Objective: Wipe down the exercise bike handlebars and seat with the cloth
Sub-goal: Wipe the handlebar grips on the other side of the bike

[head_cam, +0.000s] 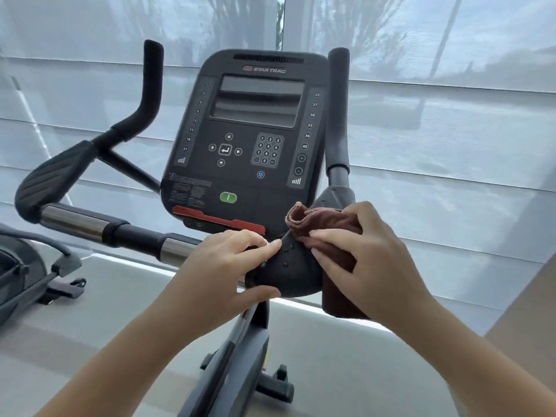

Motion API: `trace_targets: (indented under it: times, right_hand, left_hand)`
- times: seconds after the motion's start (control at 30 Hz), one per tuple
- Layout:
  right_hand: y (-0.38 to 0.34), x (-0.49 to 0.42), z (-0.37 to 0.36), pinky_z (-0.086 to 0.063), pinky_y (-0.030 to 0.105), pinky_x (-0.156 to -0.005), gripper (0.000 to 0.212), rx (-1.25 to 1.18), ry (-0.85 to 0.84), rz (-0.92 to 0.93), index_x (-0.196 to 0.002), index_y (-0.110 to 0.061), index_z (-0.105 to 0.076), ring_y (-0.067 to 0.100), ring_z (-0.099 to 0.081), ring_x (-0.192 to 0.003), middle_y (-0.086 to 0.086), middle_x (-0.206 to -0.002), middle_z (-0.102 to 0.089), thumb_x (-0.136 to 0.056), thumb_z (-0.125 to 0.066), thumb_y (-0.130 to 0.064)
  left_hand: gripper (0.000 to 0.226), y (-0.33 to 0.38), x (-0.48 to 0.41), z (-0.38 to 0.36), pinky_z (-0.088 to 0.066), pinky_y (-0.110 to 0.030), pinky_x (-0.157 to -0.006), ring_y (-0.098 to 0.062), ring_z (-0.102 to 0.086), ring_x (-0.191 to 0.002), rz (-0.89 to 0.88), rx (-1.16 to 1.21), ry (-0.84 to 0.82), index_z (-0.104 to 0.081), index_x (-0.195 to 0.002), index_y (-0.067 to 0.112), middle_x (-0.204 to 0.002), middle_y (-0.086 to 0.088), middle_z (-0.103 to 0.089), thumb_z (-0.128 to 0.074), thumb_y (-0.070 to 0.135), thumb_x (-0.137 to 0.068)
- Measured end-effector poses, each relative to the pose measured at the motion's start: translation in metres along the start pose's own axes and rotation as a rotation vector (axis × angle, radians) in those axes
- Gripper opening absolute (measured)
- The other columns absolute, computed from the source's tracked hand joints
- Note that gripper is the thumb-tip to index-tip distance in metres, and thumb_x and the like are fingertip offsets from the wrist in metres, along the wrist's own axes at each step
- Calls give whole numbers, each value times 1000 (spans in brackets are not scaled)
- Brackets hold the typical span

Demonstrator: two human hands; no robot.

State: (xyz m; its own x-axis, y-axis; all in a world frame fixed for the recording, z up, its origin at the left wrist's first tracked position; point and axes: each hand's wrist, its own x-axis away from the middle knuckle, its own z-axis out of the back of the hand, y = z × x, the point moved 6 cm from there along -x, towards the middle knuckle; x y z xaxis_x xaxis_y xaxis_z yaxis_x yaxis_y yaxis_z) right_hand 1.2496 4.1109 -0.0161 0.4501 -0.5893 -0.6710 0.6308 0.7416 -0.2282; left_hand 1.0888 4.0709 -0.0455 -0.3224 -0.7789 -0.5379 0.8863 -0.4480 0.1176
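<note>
The right hand (370,260) grips the brown cloth (325,221), fingers in front and thumb behind. It presses the cloth on the right side of the bars (288,272), just under the screen (255,130). The left hand (222,266) holds the bars' black middle (fingers on top, thumb below). One cloth end hangs down.

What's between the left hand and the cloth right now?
In the head view, only the black handlebar centre cover separates the left hand from the brown cloth.
</note>
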Motion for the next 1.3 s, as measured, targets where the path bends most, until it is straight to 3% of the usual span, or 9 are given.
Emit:
trace_targets:
  times: [0.17, 0.33, 0.43, 0.53, 0.63, 0.83, 1.03, 1.13, 1.3]
  right_hand:
    - [19, -65, -9, -45, 37, -81, 26, 201, -54, -65, -103, -26, -68, 30, -52, -96, 7, -106, -46, -85, -55, -41]
    - [2, -21, -10, -38, 27, -70, 19, 119, 64, -26, -94, -28, -71, 26, -53, -82, 5, -98, -50, -83, -60, -37]
    - [-10, 5, -6, -42, 27, -65, 20, 69, 85, -10, -92, -26, -72, 25, -53, -75, 6, -93, -53, -79, -60, -36]
    - [-2, -31, -11, -45, 32, -70, 19, 148, 41, -77, -95, -27, -71, 29, -55, -84, 7, -97, -50, -83, -60, -37]
    - [1, -58, -16, -38, 31, -76, 26, 289, 24, -161, -104, -26, -68, 31, -51, -95, 7, -106, -46, -86, -55, -39]
    - [-41, 14, -19, -40, 27, -61, 23, 173, 143, -143, -96, -24, -72, 28, -55, -72, 8, -91, -50, -77, -63, -34]
    - [-34, -32, -24, -45, 35, -77, 23, 309, 96, -236, -103, -28, -68, 29, -52, -94, 6, -107, -48, -85, -57, -38]
    - [-52, -8, -32, -50, 38, -70, 21, 308, 157, -222, -99, -22, -71, 32, -54, -83, 11, -101, -53, -83, -62, -32]
    - [-81, 39, -40, -50, 31, -66, 25, 253, 296, -260, -101, -18, -71, 30, -58, -78, 14, -96, -56, -79, -63, -28]
  left_hand:
    - [55, 3, 6, -1, -50, -41, -73, -23, -59, -83, 40, 51, 47, -60, -117, 11, -93, -2, -65, -71, 37, -70]
    - [53, 3, 8, -1, -49, -40, -70, -21, -57, -79, 72, 74, 83, -62, -115, 12, -87, -1, -64, -66, 38, -69]
    - [53, 0, 6, -2, -48, -43, -67, -22, -55, -77, 70, 85, 76, -62, -115, 12, -84, -3, -63, -74, 35, -69]
    - [54, -1, 6, 0, -48, -45, -66, -23, -54, -75, 79, 102, 82, -63, -113, 13, -81, -4, -62, -78, 32, -65]
    - [54, -1, 7, 0, -48, -42, -67, -22, -54, -74, 70, 102, 95, -64, -111, 10, -81, -4, -63, -79, 32, -64]
    - [43, -12, 6, 1, -48, -44, -69, -26, -58, -80, -13, 128, 69, -67, -100, 7, -88, -6, -65, -80, 28, -64]
    - [42, -18, 9, 0, -47, -39, -72, -27, -60, -78, -48, 148, 72, -67, -99, 3, -89, -8, -66, -80, 23, -65]
    - [41, -20, 13, -2, -44, -40, -75, -30, -59, -82, -56, 163, 92, -65, -101, 2, -92, -10, -66, -79, 17, -66]
    - [36, -21, 14, -4, -37, -37, -79, -31, -57, -89, -49, 172, 126, -64, -102, 5, -94, -10, -64, -76, 16, -70]
